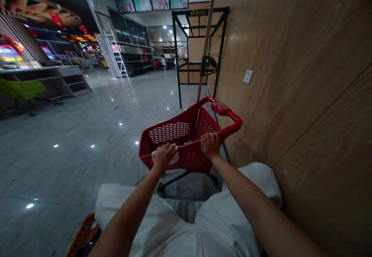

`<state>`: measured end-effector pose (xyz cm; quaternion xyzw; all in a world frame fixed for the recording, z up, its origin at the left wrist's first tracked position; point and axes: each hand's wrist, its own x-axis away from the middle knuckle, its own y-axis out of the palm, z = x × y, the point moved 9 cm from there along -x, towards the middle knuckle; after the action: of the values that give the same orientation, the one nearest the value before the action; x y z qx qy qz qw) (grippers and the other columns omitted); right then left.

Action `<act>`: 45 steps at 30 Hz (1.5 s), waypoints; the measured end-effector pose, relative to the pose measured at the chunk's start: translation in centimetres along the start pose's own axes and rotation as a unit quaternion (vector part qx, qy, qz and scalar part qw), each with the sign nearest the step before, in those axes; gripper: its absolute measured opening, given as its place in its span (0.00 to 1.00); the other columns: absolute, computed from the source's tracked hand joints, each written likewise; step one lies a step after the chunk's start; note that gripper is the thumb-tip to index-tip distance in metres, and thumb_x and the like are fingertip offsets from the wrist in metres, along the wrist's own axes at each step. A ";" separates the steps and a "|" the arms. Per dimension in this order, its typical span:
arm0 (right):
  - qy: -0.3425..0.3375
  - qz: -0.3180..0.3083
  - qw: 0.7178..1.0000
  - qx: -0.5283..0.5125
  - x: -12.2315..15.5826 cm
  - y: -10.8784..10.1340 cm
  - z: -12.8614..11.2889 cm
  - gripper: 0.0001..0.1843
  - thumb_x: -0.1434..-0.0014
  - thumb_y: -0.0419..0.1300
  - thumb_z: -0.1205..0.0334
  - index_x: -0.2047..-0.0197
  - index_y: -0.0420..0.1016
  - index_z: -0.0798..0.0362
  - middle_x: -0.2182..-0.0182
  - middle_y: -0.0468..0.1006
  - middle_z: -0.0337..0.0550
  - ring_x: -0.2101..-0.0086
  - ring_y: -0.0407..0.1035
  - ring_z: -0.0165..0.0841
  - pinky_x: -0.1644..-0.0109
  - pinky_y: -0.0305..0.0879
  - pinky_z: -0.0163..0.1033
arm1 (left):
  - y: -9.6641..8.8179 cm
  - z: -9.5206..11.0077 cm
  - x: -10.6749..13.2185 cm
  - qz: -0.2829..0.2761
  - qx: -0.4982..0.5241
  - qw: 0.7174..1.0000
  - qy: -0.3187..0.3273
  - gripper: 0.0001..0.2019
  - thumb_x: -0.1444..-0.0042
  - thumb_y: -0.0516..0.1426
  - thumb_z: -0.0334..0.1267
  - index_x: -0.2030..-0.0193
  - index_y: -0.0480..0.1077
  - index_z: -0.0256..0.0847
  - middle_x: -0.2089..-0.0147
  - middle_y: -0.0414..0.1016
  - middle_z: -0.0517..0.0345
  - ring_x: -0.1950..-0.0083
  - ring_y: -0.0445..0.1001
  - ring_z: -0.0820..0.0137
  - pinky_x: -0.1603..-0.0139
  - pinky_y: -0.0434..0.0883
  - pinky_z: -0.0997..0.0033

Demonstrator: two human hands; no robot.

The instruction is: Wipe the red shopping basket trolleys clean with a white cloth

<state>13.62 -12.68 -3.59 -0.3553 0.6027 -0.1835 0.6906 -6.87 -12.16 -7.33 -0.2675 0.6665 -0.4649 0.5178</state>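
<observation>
Watching from my end on the head cam, and going left to right: a green seat [20,89] sits off by the shelves on the shiny tile floor [72,152]. The left hand [164,157] is pressing a white cloth [173,158] onto the rim of a red plastic shopping cart [188,161]. The right hand [210,145] is clamped on that rim too, so the hands are apart. The cart stands just beside a wood-panel wall [290,75] with a wall socket [248,76], and a black metal rack frame [176,55] is beyond it.
</observation>
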 end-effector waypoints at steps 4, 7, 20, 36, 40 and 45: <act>0.017 -0.003 1.000 -0.004 -0.3 0.3 -0.2 0.11 0.38 0.48 0.61 0.62 0.71 0.52 0.63 0.71 0.47 0.56 0.58 0.40 0.43 0.44 0.48 | -0.4 2.6 -1.8 -0.020 0.022 0.999 -0.030 0.14 0.38 0.48 0.47 0.61 0.71 0.42 0.59 0.71 0.53 0.59 0.68 0.65 0.59 0.61 0.65; 0.020 -0.007 1.000 -0.002 -0.4 0.4 0.0 0.12 0.37 0.48 0.61 0.61 0.71 0.52 0.63 0.72 0.47 0.56 0.58 0.41 0.42 0.44 0.48 | -0.7 8.2 -4.9 -0.028 0.073 0.997 0.012 0.14 0.38 0.48 0.45 0.58 0.70 0.41 0.56 0.70 0.51 0.57 0.68 0.65 0.57 0.62 0.65; 0.010 -0.020 1.000 -0.014 -0.3 0.2 -0.2 0.12 0.37 0.48 0.61 0.60 0.72 0.52 0.61 0.72 0.48 0.55 0.58 0.41 0.42 0.42 0.49 | 0.1 2.8 -1.2 -0.070 0.056 0.995 0.037 0.23 0.40 0.52 0.45 0.39 0.56 0.50 0.52 0.72 0.54 0.51 0.70 0.65 0.43 0.59 0.60; -0.001 -0.022 1.000 -0.011 0.2 0.2 0.0 0.14 0.36 0.46 0.61 0.59 0.72 0.51 0.61 0.72 0.46 0.55 0.58 0.40 0.42 0.42 0.48 | 1.1 4.6 -2.4 -0.049 0.053 0.997 0.036 0.16 0.39 0.50 0.47 0.47 0.63 0.47 0.55 0.70 0.54 0.56 0.70 0.67 0.58 0.64 0.70; 0.018 -0.027 0.999 -0.016 0.2 0.2 -0.3 0.13 0.37 0.47 0.61 0.60 0.72 0.51 0.61 0.72 0.47 0.54 0.58 0.41 0.42 0.43 0.48 | 0.2 2.3 -1.1 -0.038 0.032 0.999 0.007 0.15 0.39 0.49 0.46 0.48 0.64 0.47 0.54 0.70 0.53 0.56 0.69 0.65 0.57 0.63 0.67; 0.030 -0.018 0.999 -0.017 -0.2 -0.2 -0.5 0.13 0.37 0.47 0.60 0.61 0.72 0.52 0.62 0.72 0.47 0.56 0.59 0.40 0.43 0.44 0.47 | 0.1 8.1 -4.6 -0.032 0.068 0.996 0.036 0.13 0.38 0.49 0.43 0.48 0.64 0.46 0.54 0.70 0.54 0.56 0.70 0.66 0.57 0.63 0.68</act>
<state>13.08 -12.80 -3.33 -0.3716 0.6199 -0.1965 0.6626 2.19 -11.05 -5.64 -0.2360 0.6422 -0.5353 0.4953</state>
